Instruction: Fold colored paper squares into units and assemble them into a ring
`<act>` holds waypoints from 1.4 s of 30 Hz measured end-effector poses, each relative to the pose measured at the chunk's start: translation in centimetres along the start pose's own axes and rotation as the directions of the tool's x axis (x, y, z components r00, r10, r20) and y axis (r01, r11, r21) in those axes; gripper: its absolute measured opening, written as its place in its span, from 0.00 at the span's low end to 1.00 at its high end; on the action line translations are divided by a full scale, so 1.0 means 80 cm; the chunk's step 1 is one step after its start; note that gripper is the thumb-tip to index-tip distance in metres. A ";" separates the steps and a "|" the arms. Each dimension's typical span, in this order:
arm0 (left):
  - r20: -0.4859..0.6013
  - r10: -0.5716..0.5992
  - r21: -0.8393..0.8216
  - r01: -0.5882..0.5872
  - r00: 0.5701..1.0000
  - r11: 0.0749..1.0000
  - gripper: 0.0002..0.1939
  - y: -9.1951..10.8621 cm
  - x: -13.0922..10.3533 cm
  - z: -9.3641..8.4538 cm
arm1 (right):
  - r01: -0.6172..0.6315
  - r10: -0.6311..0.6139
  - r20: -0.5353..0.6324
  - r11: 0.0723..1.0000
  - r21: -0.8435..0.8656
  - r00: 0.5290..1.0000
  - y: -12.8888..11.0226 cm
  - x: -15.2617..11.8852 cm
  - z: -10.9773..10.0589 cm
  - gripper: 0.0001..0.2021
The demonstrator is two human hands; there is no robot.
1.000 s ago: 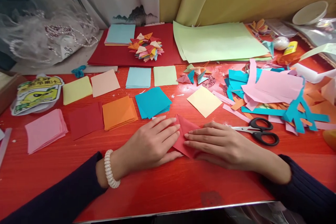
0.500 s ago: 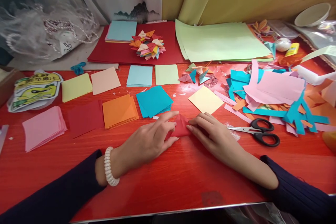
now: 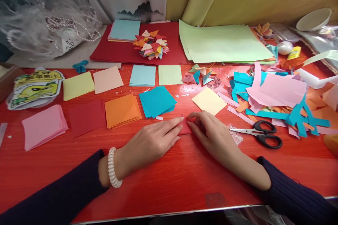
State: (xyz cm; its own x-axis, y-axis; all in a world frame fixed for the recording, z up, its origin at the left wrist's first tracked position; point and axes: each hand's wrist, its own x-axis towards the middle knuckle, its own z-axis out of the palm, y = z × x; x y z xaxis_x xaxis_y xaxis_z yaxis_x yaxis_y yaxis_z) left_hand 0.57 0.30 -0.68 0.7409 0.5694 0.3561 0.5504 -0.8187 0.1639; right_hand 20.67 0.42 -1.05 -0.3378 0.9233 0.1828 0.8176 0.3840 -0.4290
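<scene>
A small folded piece of red paper [image 3: 186, 126] lies on the red table between my hands. My left hand [image 3: 153, 140], with a white coiled band at the wrist, presses its closed fingers on the paper's left part and hides it. At the paper's right edge, the bent fingers of my right hand [image 3: 213, 133] pinch or press it. Just beyond are a pale yellow square [image 3: 208, 100] and a stack of blue squares [image 3: 157, 101]. Black-handled scissors [image 3: 260, 133] rest to the right of my right hand.
Orange [image 3: 122, 111], red [image 3: 87, 117] and pink squares [image 3: 44, 126] lie at left. A folded paper ring [image 3: 151, 45] stands at the back near green sheets [image 3: 224, 44]. Paper scraps [image 3: 280, 89] pile up at right. A clear bag [image 3: 50, 31] sits back left.
My left fingers have come together and flattened over the red paper, covering more of it. The paper's raised peak shows less. The view has shifted slightly.
</scene>
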 end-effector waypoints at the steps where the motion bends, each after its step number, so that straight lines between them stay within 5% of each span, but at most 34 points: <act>1: 0.003 0.000 -0.008 0.000 1.000 1.000 0.13 0.000 0.000 0.001 | 0.002 -0.002 0.000 1.000 -0.009 1.000 0.000 0.000 0.000 0.07; 11: 0.041 0.007 -0.022 -0.006 0.999 1.000 0.14 -0.003 -0.003 0.007 | -0.001 0.001 -0.014 1.000 -0.007 1.000 0.005 -0.001 0.004 0.10; 14: 0.059 -0.006 -0.005 0.006 0.998 1.000 0.15 -0.002 -0.004 0.007 | 0.129 -0.133 -0.095 0.991 -0.047 0.987 0.010 -0.009 -0.002 0.13; 18: 0.071 0.002 -0.002 -0.002 0.997 1.000 0.14 -0.002 -0.003 0.005 | 0.546 -0.547 0.019 0.832 -0.096 0.837 0.015 -0.025 -0.016 0.20; 20: 0.060 0.010 -0.002 -0.010 0.998 1.000 0.13 -0.001 -0.002 0.004 | 0.611 -0.605 0.085 0.787 -0.081 0.791 0.016 -0.030 -0.019 0.23; 26: 0.041 0.000 0.010 0.000 0.999 1.000 0.13 0.000 0.001 0.001 | 0.551 -0.545 0.088 0.829 -0.089 0.834 0.018 -0.029 -0.016 0.23; 42: 0.034 0.004 0.031 -0.005 0.999 0.999 0.12 0.001 0.006 -0.002 | 0.519 -0.512 0.115 0.853 -0.045 0.851 0.015 -0.025 -0.016 0.22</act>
State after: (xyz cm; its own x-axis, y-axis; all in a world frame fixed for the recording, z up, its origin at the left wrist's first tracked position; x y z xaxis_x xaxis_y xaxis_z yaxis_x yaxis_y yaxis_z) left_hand 0.94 0.51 -0.35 0.7557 0.5686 0.3250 0.5587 -0.8186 0.1332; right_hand 22.96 -1.00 -0.80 -0.7599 0.5898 0.2734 0.5430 0.8071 -0.2317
